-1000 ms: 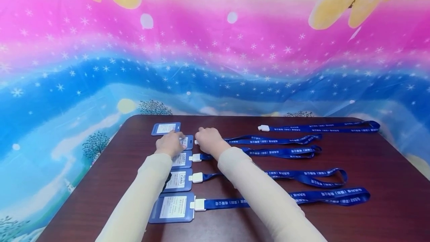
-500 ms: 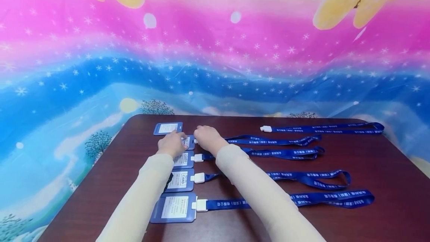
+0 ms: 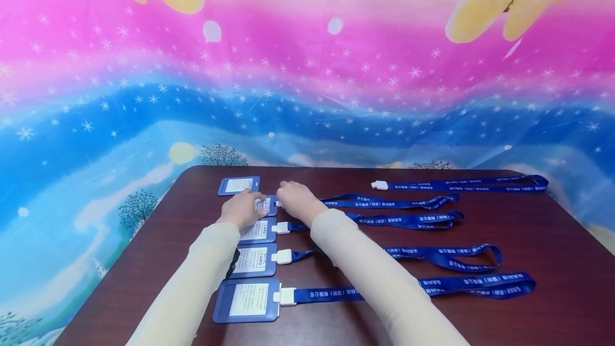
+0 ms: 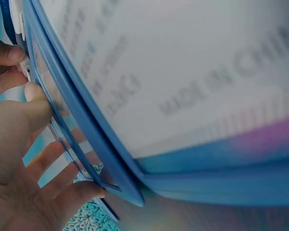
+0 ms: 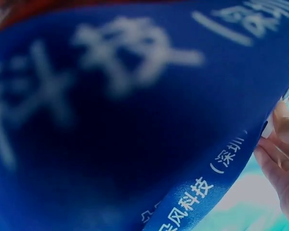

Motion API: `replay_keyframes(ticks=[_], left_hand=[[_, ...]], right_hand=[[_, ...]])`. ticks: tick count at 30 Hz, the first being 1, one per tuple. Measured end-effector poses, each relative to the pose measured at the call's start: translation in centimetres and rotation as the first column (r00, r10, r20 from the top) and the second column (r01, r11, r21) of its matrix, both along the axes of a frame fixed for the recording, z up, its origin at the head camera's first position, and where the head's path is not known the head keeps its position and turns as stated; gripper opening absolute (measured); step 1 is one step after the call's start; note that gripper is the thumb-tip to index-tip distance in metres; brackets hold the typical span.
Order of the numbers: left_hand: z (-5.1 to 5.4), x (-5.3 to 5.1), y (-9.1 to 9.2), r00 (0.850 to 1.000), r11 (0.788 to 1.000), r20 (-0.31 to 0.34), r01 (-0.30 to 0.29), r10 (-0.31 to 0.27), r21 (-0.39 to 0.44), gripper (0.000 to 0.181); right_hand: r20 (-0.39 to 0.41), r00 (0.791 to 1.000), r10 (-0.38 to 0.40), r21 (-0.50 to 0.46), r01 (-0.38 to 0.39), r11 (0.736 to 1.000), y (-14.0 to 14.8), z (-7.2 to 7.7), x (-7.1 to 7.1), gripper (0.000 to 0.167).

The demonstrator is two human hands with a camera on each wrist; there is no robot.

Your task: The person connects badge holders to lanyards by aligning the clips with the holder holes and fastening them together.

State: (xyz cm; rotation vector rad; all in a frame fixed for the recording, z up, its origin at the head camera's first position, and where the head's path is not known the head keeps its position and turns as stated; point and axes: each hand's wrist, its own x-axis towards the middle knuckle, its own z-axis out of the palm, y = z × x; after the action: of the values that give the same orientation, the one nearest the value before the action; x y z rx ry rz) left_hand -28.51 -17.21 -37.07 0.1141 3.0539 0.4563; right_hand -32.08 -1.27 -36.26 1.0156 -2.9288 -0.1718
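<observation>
My left hand (image 3: 242, 208) grips a blue card holder (image 3: 272, 205), second from the back in the left column. In the left wrist view its thumb and fingers (image 4: 62, 185) lie along the edges of that holder. My right hand (image 3: 300, 199) pinches the small white clip (image 4: 25, 67) of a blue lanyard (image 3: 399, 201) at the slotted end of the same holder. Whether clip and holder are joined is hidden by the fingers. Close up, the printed strap (image 5: 197, 192) fills most of the right wrist view, with my fingers at its right edge.
Nearer me lie several card holders (image 3: 247, 300) with white clips (image 3: 287, 296) at their ends and straps running right. At the back, a loose holder (image 3: 238, 185) and a lanyard (image 3: 466, 183) lie apart on the brown table (image 3: 543, 228). A printed cloth (image 3: 307, 68) hangs behind.
My left forearm and wrist have shifted slightly left. Both hands stay at the same holder and clip, and the laid-out pieces keep their places.
</observation>
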Motion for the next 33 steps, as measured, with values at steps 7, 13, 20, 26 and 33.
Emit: replay_keyframes(ticks=[7,13,20,26,33], left_hand=[[0.2,0.4,0.3,1.0,1.0,0.005,0.01,-0.01,0.013,0.052],[0.2,0.4,0.4,1.0,1.0,-0.019,0.011,-0.011,0.003,0.05],[0.0,0.3,0.4,1.0,1.0,-0.024,0.006,-0.006,-0.006,0.05],[-0.1,0.1,0.7,1.0,1.0,-0.013,0.008,-0.008,-0.016,0.049],[-0.1,-0.2,0.3,1.0,0.999,-0.029,0.007,-0.009,-0.038,0.05]], right_hand=[[0.005,1.0,-0.028,-0.042,0.029,0.999,-0.1,-0.4,0.0,0.018],[-0.002,0.999,-0.042,-0.047,0.041,0.998,-0.5,-0.6,0.1,0.019],[-0.002,0.999,-0.039,-0.039,0.039,0.999,-0.8,-0.5,0.2,0.02],[-0.005,0.999,-0.041,-0.045,0.041,0.998,-0.4,-0.4,-0.1,0.02],[0.125,0.992,-0.015,-0.159,0.035,0.987,0.8,0.1,0.0,0.02]])
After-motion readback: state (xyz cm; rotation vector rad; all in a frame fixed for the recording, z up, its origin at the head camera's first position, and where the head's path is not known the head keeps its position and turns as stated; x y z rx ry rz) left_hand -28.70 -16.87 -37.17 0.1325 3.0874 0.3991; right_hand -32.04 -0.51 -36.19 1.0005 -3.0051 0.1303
